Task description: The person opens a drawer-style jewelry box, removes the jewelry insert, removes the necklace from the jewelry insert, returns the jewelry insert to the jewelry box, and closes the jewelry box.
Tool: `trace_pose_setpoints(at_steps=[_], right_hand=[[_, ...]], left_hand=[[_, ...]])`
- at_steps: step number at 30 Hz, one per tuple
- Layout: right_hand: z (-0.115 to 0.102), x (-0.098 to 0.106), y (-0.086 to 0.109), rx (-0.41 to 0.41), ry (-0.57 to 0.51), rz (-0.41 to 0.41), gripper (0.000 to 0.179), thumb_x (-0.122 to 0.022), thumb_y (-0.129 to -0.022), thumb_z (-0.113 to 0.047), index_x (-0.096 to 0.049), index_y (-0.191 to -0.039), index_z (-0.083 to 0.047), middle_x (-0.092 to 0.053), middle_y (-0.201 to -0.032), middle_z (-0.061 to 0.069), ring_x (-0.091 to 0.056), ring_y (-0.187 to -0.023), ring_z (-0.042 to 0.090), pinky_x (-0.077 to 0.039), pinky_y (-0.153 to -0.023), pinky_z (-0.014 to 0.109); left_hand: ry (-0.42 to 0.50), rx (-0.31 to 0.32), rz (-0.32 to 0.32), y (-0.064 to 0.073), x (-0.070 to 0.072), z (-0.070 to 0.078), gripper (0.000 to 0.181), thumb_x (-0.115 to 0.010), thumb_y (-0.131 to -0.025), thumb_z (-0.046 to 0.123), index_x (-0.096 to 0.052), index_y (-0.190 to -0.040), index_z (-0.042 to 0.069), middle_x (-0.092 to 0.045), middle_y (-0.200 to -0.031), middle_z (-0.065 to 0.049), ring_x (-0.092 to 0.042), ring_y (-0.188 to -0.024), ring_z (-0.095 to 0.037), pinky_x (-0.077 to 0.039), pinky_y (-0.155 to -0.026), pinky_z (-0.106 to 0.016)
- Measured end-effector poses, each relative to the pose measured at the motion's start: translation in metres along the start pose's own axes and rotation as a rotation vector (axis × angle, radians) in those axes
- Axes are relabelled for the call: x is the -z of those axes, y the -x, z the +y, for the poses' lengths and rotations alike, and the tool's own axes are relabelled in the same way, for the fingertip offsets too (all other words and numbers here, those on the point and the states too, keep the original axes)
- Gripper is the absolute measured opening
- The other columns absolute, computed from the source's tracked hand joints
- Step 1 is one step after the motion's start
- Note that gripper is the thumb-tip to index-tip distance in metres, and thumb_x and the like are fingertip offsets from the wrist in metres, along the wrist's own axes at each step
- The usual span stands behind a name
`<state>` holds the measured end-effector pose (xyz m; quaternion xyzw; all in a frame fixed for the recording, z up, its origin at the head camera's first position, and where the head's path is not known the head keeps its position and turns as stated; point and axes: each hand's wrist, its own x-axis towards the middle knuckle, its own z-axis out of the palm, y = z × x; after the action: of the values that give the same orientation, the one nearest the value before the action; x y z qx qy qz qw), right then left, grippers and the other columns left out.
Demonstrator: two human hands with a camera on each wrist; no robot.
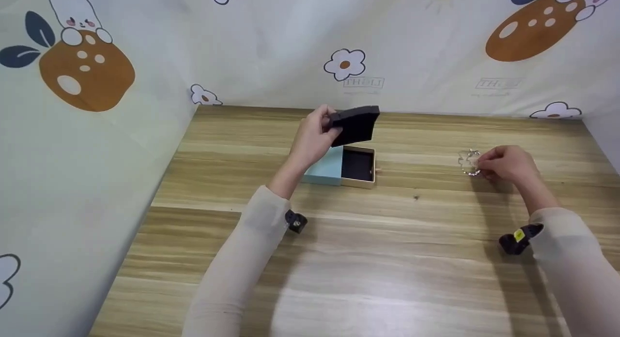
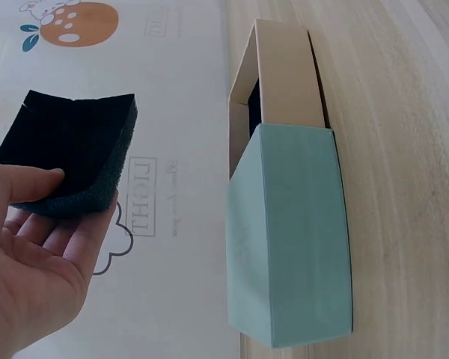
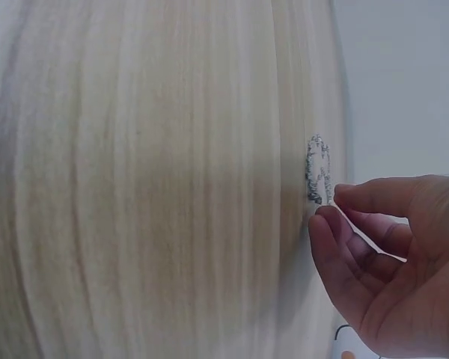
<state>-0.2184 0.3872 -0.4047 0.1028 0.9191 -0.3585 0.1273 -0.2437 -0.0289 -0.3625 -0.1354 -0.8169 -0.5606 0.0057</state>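
Note:
My left hand [image 1: 312, 136] grips a black foam pad [image 1: 356, 126] at one edge, thumb on its face and fingers behind, and holds it in the air above the box. Beneath it on the table lies a small drawer box with a mint-green sleeve [image 2: 307, 239]. Its cream drawer [image 1: 359, 184] is pulled partly out to the right and shows a black inside. Off to the right, my right hand [image 1: 513, 165] pinches a silvery bracelet [image 3: 318, 172] by one end between thumb and fingertips. The bracelet forms a loose loop; whether it touches the table I cannot tell.
The wood-grain table [image 1: 363, 259] meets a pale patterned cloth [image 1: 271, 51] behind and at the sides. A ribbon tab [image 1: 379, 170] sticks out from the drawer's right end. A small dark mark [image 1: 416, 197] shows on the tabletop between the hands.

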Motion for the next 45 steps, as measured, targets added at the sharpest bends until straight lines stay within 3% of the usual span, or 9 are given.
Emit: trace_pose_setpoints(at_steps=[12,21,29,36,45], right_hand=[[-0.027,0.003,0.002,0.036,-0.139,-0.030,0.034,-0.060,-0.099,-0.018,-0.054,-0.119,0.009,-0.061,-0.077,-0.023,-0.063,-0.073,-0.006,-0.058,-0.074,0.020],[-0.060,-0.006,0.005,0.101,-0.116,-0.034,0.038,-0.060,-0.099,-0.022,-0.056,-0.123,0.008,-0.061,-0.080,-0.023,-0.061,-0.073,-0.005,-0.056,-0.071,0.018],[-0.102,-0.025,0.010,0.207,-0.106,-0.073,0.039,-0.060,-0.100,-0.024,-0.058,-0.126,0.005,-0.064,-0.102,-0.004,-0.062,-0.079,-0.005,-0.056,-0.075,0.018],[-0.146,-0.046,0.018,0.313,-0.103,-0.091,0.029,-0.061,-0.098,-0.018,-0.063,-0.119,0.002,-0.067,-0.106,0.003,-0.063,-0.084,-0.001,-0.057,-0.077,0.019],[-0.187,-0.071,0.024,0.396,-0.246,-0.127,0.036,-0.063,-0.095,-0.010,-0.055,-0.125,0.007,-0.064,-0.114,0.014,-0.063,-0.083,-0.003,-0.056,-0.076,0.018]], left_hand=[[0.012,0.010,-0.005,-0.001,0.001,0.003,0.012,-0.060,-0.094,-0.002,-0.055,-0.105,0.001,-0.073,-0.112,-0.017,-0.067,-0.099,-0.020,-0.054,-0.088,-0.031],[0.029,0.002,-0.015,-0.001,0.000,0.004,0.013,-0.060,-0.095,-0.001,-0.055,-0.107,0.000,-0.071,-0.113,-0.017,-0.067,-0.103,-0.021,-0.055,-0.092,-0.033],[0.060,-0.016,-0.027,-0.002,-0.001,0.003,0.024,-0.059,-0.095,0.000,-0.056,-0.119,-0.002,-0.068,-0.125,-0.019,-0.065,-0.116,-0.023,-0.052,-0.101,-0.033],[0.064,-0.012,-0.038,-0.003,-0.004,0.003,0.030,-0.059,-0.096,0.001,-0.055,-0.126,-0.001,-0.067,-0.127,-0.019,-0.064,-0.120,-0.024,-0.051,-0.102,-0.032],[0.087,0.015,-0.052,-0.002,-0.006,0.004,0.029,-0.058,-0.097,0.002,-0.055,-0.126,0.000,-0.068,-0.124,-0.017,-0.065,-0.116,-0.023,-0.052,-0.101,-0.032]])
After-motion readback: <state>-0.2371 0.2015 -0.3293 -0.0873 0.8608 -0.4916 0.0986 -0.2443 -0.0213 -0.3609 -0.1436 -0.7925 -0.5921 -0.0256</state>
